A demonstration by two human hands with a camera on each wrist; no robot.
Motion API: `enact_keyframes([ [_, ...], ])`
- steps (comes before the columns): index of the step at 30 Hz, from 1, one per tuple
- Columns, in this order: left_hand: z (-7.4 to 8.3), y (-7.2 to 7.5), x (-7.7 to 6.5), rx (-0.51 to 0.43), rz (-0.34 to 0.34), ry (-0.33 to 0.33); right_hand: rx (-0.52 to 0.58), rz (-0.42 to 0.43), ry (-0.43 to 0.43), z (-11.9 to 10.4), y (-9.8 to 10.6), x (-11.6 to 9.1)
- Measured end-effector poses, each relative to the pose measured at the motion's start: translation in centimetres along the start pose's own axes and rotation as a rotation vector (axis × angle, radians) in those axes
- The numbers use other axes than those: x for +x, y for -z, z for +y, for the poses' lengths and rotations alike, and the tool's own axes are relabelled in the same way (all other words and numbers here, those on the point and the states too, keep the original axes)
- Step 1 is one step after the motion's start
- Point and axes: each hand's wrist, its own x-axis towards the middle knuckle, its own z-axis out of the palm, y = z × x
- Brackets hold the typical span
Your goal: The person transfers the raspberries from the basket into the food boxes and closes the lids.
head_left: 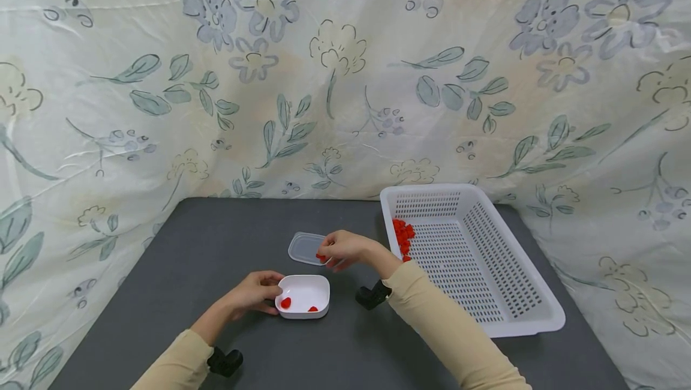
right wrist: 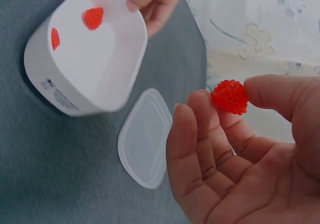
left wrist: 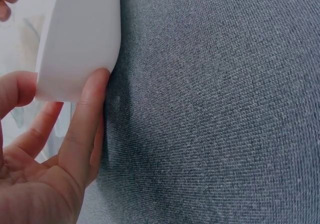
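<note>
A raspberry [right wrist: 230, 97] is pinched between the thumb and fingertips of my right hand [head_left: 345, 247], which hovers over the near right part of a clear lid [head_left: 302, 248]. My left hand [head_left: 256, 294] grips the left end of a white plastic container [head_left: 324, 294], with a digit at the rim and another low on the outer wall [left wrist: 80, 44]. Two more raspberries lie apart inside the container, one [head_left: 285, 303] at the left and one [head_left: 313, 309] by the near wall. The lid lies flat on the table just behind the container.
A large white slotted basket [head_left: 518, 246] stands at the right, with several raspberries [head_left: 402, 235] heaped along its left side. The right forearm crosses its near left edge. A dark grey cloth [head_left: 227, 228] covers the table, and a floral curtain [head_left: 335, 138] hangs behind.
</note>
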Motion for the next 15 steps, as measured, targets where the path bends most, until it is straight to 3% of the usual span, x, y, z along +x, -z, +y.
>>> enact_keyframes([
  [15, 0.3, -0.1, -0.1, -0.003, 0.011, 0.018, 0.000, -0.073, -0.003, 0.6, -4.0, 1.8],
])
